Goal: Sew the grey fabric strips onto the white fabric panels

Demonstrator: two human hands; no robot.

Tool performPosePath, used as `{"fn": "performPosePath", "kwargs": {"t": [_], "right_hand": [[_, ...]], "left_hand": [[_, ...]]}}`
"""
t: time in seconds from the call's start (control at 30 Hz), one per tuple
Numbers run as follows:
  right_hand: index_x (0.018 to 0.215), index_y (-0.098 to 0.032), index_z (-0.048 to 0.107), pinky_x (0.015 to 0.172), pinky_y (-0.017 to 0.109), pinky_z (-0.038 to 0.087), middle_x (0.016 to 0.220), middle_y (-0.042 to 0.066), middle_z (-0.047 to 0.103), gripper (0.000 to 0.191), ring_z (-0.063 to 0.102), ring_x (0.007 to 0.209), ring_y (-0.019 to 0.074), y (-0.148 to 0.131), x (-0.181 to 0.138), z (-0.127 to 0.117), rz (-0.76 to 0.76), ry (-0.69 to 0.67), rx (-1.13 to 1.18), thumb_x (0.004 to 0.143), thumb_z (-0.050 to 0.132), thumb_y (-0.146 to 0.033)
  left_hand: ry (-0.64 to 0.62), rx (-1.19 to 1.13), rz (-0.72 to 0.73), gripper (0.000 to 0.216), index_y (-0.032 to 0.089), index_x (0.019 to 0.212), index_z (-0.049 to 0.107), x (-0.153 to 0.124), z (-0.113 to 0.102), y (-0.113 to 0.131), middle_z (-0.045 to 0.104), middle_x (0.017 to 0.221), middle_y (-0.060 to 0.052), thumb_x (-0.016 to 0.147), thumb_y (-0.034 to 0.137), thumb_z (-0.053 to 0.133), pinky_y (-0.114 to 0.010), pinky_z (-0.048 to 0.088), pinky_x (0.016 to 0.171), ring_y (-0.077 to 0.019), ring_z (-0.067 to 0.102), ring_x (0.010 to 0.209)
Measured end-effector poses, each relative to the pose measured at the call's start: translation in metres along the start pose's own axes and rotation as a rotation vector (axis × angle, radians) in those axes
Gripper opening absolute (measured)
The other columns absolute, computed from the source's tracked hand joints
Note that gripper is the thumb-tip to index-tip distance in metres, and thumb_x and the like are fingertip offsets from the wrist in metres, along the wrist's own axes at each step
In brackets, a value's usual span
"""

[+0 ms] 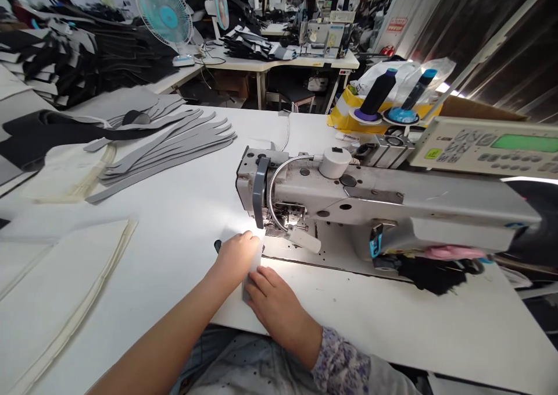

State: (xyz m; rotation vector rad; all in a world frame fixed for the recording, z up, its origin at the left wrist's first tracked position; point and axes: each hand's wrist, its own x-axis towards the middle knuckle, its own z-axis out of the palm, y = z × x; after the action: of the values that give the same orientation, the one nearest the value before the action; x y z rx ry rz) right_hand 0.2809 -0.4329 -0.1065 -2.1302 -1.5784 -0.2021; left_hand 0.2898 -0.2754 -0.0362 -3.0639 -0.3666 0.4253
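My left hand [238, 254] lies curled on a small grey fabric piece [255, 264] just in front of the needle area of the grey sewing machine [370, 200]. My right hand [274, 302] presses flat on the near end of the same piece, fingers stretched toward the left hand. The machine's lamp lights the spot brightly, so the piece's far end is washed out. A dark small object [217, 245] pokes out left of my left hand.
Grey fabric strips [165, 148] lie fanned at the back left, cream panels [65, 278] at the near left. Thread cones [378, 95] and a control panel [488, 148] stand behind the machine. Black fabric [431, 273] sits under the arm. A fan [164, 14] stands behind.
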Motion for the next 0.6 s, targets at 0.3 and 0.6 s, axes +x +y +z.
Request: {"fn": "performPosePath", "kwargs": {"t": [0.3, 0.6], "right_hand": [[0.118, -0.013, 0.061, 0.104, 0.04, 0.046, 0.121, 0.011, 0.061, 0.033, 0.051, 0.118, 0.0267, 0.013, 0.021, -0.009, 0.029, -0.039, 0.063, 0.089, 0.068, -0.026], [0.108, -0.012, 0.063, 0.106, 0.039, 0.043, 0.11, 0.012, 0.06, 0.019, 0.05, 0.119, 0.0273, 0.021, 0.023, 0.001, 0.063, -0.01, 0.042, 0.09, 0.065, -0.02]], "left_hand": [[0.012, 0.011, -0.038, 0.024, 0.014, 0.095, 0.059, 0.019, -0.006, 0.014, 0.053, 0.092, -0.009, 0.087, -0.002, 0.043, -0.03, 0.045, 0.066, -0.0243, 0.057, 0.079], [0.414, -0.045, 0.27, 0.033, 0.019, 0.105, 0.062, 0.01, 0.024, -0.027, 0.057, 0.1, -0.006, 0.086, -0.003, 0.048, -0.034, 0.044, 0.085, -0.0237, 0.054, 0.095]]}}
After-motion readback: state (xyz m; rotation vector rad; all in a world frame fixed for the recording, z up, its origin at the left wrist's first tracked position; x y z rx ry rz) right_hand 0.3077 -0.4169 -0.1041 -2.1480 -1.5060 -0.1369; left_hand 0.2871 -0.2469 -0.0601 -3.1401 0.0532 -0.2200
